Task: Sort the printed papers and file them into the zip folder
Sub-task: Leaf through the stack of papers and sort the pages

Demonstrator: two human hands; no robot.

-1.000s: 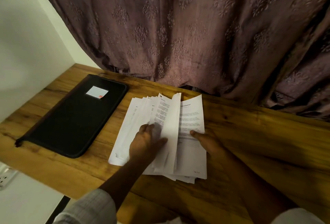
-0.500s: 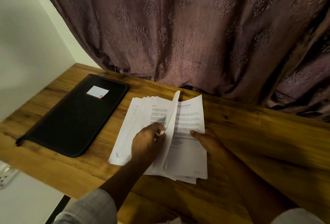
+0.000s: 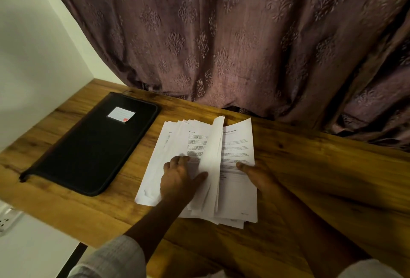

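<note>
Left hand (image 3: 180, 178) flat on the fanned papers (image 3: 177, 144), fingers spread and fairly straight, thumb stretched right against a half-turned sheet (image 3: 214, 151) standing on edge; nothing pinched. Right hand (image 3: 257, 174) at the right edge of the pile, thumb pressed down on the top printed page, other fingers off the paper and not clearly seen. Papers thus directly under and between both hands, in the middle of the table (image 3: 310, 178). Folder (image 3: 88, 144) just left of the papers, apart from them, black, zipped closed, lying flat, white label (image 3: 121, 114) near its far end. Behind, a patterned curtain (image 3: 221, 45).
</note>
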